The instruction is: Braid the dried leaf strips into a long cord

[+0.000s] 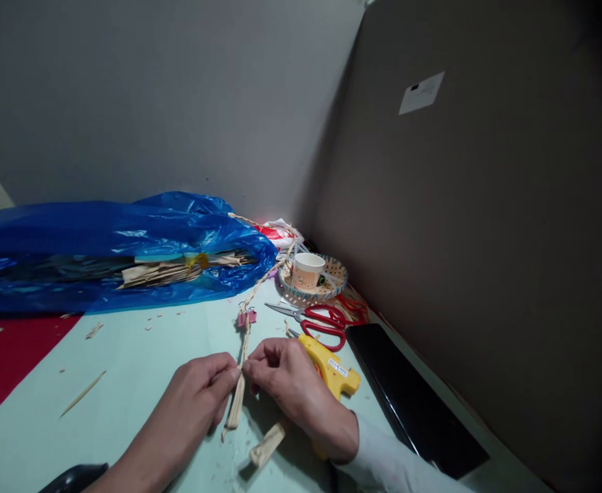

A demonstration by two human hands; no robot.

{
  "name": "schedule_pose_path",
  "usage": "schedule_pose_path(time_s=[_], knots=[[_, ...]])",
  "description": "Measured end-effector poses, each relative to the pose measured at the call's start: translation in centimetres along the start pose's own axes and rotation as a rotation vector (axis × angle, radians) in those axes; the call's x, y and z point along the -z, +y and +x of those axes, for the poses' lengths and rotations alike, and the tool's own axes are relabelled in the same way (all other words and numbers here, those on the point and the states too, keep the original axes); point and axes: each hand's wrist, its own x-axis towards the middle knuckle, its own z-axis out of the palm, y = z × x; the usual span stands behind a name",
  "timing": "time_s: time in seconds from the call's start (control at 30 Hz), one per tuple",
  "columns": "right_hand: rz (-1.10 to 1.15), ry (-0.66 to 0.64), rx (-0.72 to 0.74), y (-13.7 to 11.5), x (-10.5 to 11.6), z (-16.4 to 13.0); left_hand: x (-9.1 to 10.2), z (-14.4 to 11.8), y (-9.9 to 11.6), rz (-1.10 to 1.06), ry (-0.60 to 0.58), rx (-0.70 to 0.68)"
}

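Note:
A thin braided cord of pale dried plant fibre (248,337) runs down from the back of the table, with a pink binder clip (246,318) gripping it. Below the clip, my left hand (190,400) and my right hand (293,383) pinch the cord between fingertips, almost touching each other. From under the fingers a wider, flat strip of the fibre (235,405) hangs toward me. A yellow glue gun (331,363) lies partly hidden behind my right hand. Beneath my right wrist is another folded piece of fibre (268,444).
Red-handled scissors (326,329) lie beyond the glue gun. Behind them a paper cup (308,272) stands in a woven basket (339,270). A blue plastic bag (90,229) holds dried strips (167,271). A flat black device (414,404) lies at right, along the dark panel (475,239).

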Motion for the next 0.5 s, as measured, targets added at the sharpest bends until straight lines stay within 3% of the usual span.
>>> schedule_pose_path(time_s=[0.23, 0.37, 0.5], knots=[[-0.105, 0.073, 0.060, 0.2, -0.3, -0.1, -0.5, -1.6, 1.2, 0.308, 0.036, -0.130], [0.043, -0.012, 0.020, 0.3, -0.3, -0.1, -1.7, -2.4, 0.5, 0.526, 0.055, -0.282], [0.152, -0.081, -0.005, 0.1, 0.1, -0.1, -2.5, -2.8, -0.5, 0.769, -0.049, -0.419]])
